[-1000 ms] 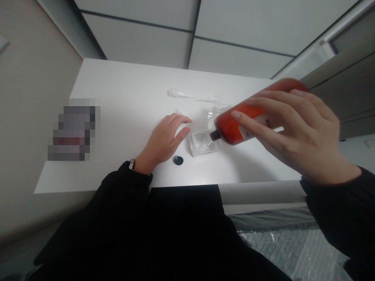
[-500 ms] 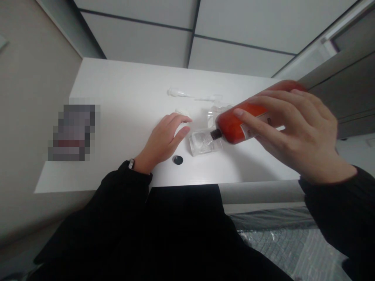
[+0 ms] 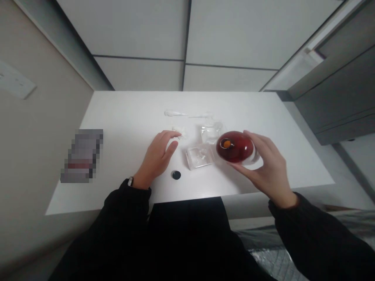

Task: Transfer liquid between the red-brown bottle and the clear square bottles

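My right hand (image 3: 268, 164) is wrapped around a reddish-brown bottle (image 3: 238, 146), which now stands upright with its uncapped mouth facing up toward me. Left of the bottle sits a clear plastic dish (image 3: 200, 156), and a second clear plastic container (image 3: 209, 132) is just behind it. My left hand (image 3: 159, 154) rests over the table with thumb and fingers apart and nothing in its grasp. Its fingertips are close to a crumpled white piece (image 3: 179, 132); whether they touch it I cannot tell. Nearer to me lies a round black cap (image 3: 176, 175).
Two thin clear droppers or pipettes (image 3: 175, 113) lie toward the back of the white table (image 3: 123, 113). A pixelated dark object (image 3: 82, 156) is at the table's left side. Pale panels (image 3: 143, 74) rise behind the far edge.
The bottle has gone from tilted, mouth down over the dish, to upright, and my right hand has turned with it. The view has shifted upward. My left hand keeps its open pose.
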{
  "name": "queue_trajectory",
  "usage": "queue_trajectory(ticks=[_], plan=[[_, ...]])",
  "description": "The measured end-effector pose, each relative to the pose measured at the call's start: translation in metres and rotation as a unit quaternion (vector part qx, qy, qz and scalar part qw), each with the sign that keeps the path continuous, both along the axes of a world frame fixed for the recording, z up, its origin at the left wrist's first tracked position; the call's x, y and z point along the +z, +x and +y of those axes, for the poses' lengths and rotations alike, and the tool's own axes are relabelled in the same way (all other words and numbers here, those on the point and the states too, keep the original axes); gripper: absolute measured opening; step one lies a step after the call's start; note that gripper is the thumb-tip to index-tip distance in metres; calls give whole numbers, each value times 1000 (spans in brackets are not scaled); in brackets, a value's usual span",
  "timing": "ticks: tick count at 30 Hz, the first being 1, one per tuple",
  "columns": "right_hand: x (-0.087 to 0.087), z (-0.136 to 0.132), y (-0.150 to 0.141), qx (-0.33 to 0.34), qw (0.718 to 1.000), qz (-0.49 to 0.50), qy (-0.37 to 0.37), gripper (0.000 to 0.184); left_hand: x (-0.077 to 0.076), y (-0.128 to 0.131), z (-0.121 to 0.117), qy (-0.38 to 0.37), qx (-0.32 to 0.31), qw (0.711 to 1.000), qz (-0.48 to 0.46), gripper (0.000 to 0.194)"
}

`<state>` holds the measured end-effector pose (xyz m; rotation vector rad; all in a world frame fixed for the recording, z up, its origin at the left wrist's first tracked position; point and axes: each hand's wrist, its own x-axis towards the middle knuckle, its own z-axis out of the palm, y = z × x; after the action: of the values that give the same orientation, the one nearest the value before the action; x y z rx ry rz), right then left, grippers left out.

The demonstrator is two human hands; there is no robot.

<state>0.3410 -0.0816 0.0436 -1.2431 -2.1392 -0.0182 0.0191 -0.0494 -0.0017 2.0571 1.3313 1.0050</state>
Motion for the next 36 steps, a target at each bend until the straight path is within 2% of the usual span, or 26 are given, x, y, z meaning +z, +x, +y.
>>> queue_trajectory(ticks=[3, 6, 10, 15, 19, 23, 28, 32, 36], plan=[[-27, -13, -3, -58, 988, 139, -18, 74, 0, -4, -1, -25, -12, 1000, 5, 64], [-55, -24, -8, -107, 954, 255, -119, 72, 3, -3, -6, -52, -52, 997, 9, 71], [-77, -31, -14, -127, 922, 332, -151, 76, 7, 8, -21, -93, -86, 991, 53, 78], [-81, -28, -15, -70, 916, 345, -194, 81, 4, 27, -31, -99, -26, 988, 115, 91], [-81, -25, -16, -42, 920, 330, -209, 81, 5, 33, -28, -129, 7, 984, 121, 79], [-81, -22, -23, -14, 922, 316, -222, 81, 10, 29, -25, -146, 31, 984, 101, 72], [-81, -19, -38, 10, 919, 319, -233, 84, 16, 12, -28, -131, 76, 987, 60, 67], [-84, -18, -53, 30, 916, 312, -250, 78, 28, -7, -33, -105, 112, 988, 21, 70], [-83, -15, -67, 68, 916, 301, -256, 85, 54, -20, -35, -56, 129, 989, 47, 74]])
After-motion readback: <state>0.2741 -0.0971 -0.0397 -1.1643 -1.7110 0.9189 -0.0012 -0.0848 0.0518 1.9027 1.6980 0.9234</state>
